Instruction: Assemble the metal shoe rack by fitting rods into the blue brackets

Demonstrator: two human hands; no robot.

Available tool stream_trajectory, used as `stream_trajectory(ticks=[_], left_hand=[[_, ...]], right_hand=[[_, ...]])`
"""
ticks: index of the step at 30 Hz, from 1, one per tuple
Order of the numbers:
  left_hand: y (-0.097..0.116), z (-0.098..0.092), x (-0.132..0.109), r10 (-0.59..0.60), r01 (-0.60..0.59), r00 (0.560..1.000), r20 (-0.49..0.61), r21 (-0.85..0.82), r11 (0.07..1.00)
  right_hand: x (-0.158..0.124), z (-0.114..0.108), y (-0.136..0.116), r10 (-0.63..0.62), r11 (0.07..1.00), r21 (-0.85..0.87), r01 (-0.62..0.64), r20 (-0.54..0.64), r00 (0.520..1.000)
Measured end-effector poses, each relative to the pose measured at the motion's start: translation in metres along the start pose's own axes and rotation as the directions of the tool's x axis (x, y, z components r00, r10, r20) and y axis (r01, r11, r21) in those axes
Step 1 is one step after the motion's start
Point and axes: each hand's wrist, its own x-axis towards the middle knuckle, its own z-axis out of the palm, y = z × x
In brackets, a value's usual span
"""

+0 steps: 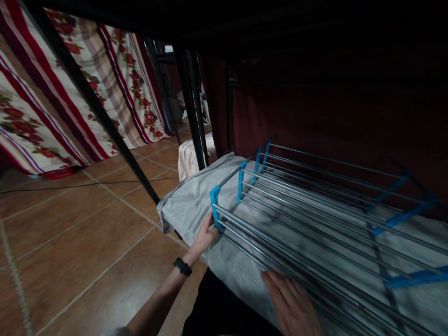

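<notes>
A metal rack [297,205] of thin grey bars with blue plastic joints lies on a grey cloth [196,203]. At its near left corner is a blue joint [214,205], and the fingers of my left hand [206,235] are closed round the lower end of it. A black band circles my left wrist. My right hand [292,303] lies against the front bars at the bottom of the view, fingers stretched out side by side, palm down. More blue joints [408,217] show at the rack's right end, partly in shadow.
Black metal posts [191,107] stand at the left and behind the cloth. A dark overhang covers the top. Tiled floor [87,224] with a thin black cable [70,186] lies left. A floral striped curtain [105,84] hangs beyond, and a dark red cloth [315,121] hangs behind the rack.
</notes>
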Motion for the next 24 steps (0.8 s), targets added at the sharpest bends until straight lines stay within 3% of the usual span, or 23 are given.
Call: stream_trajectory(ticks=[2,4,8,12,16,24], left_hand=[[0.015,-0.005,0.000,0.010,-0.012,0.999,-0.038,-0.072,0.997],[0.033,-0.009,0.003,0.039,-0.050,0.996,-0.079,-0.147,0.988],[0.068,-0.009,0.013,0.117,-0.125,0.992,-0.049,-0.239,0.963],[0.088,-0.002,0.023,0.144,-0.132,0.989,0.016,-0.307,0.942],[0.094,-0.002,0.030,0.152,-0.140,0.988,0.029,-0.239,0.961],[0.083,-0.005,0.040,0.130,-0.122,0.991,0.014,-0.253,0.960]], right_hand=[[0.012,-0.014,-0.004,-0.044,0.999,0.018,0.046,-0.108,0.993],[0.027,-0.026,-0.002,-0.009,0.999,-0.034,0.003,-0.155,0.988],[0.054,-0.036,0.011,0.175,0.971,-0.160,-0.179,-0.038,0.984],[0.066,-0.032,0.021,0.204,0.961,-0.202,-0.190,0.051,0.978],[0.070,-0.032,0.027,0.189,0.960,-0.213,-0.183,0.007,0.982],[0.076,-0.035,0.032,0.157,0.966,-0.210,-0.154,-0.002,0.988]])
